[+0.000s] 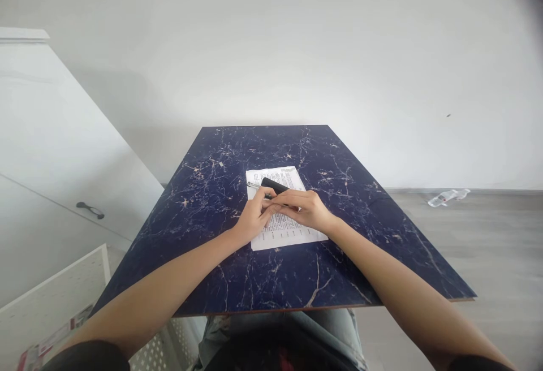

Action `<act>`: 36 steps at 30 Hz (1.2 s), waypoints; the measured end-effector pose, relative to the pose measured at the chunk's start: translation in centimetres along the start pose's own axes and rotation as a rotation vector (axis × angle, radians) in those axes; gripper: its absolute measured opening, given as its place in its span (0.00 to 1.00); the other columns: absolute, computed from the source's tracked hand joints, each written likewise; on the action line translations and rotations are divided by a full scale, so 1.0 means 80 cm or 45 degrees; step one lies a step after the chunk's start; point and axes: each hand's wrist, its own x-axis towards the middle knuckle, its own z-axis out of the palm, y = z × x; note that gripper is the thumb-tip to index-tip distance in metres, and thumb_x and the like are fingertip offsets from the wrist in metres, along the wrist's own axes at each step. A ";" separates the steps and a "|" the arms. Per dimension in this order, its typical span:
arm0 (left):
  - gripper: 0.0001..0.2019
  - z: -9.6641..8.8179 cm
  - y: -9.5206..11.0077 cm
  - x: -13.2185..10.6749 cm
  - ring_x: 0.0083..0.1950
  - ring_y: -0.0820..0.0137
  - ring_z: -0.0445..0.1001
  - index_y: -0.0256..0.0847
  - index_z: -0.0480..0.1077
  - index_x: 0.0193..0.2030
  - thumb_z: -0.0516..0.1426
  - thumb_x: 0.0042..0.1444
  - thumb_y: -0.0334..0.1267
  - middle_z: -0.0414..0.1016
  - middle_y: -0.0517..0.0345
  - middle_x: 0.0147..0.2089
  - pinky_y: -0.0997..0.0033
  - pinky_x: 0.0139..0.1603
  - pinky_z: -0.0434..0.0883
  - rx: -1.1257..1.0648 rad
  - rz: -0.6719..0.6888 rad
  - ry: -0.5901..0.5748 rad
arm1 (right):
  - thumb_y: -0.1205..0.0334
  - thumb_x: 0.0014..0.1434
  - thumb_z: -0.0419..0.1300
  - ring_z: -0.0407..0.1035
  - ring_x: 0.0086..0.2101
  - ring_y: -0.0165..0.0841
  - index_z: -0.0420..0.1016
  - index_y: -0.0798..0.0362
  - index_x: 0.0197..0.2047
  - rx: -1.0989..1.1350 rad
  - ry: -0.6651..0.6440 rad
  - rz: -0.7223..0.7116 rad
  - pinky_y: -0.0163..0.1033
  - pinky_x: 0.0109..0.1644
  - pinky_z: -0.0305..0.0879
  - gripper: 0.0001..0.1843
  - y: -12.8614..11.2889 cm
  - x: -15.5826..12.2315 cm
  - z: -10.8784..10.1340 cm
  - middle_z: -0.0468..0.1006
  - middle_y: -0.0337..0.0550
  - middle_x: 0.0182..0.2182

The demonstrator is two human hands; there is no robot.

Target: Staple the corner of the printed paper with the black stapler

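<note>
A printed white sheet of paper lies in the middle of a dark blue marbled table. Both hands meet over it. My left hand has its fingers closed on a thin silver and black pen that points to the far left. My right hand has its fingers pressed together beside the left, over the pen's near end. A black oblong object lies on the paper just beyond the fingers; I cannot tell whether a hand grips it.
A white cabinet with a black handle stands at the left. A white perforated bin sits at the lower left. An empty plastic bottle lies on the grey floor by the wall at the right.
</note>
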 end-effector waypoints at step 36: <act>0.26 -0.221 -0.102 0.042 0.76 0.48 0.56 0.41 0.63 0.72 0.47 0.72 0.47 0.56 0.42 0.77 0.42 0.73 0.58 1.466 -0.274 0.128 | 0.61 0.60 0.60 0.74 0.52 0.48 0.81 0.56 0.58 -0.921 0.277 1.407 0.50 0.62 0.66 0.24 0.185 -0.105 -0.108 0.83 0.54 0.51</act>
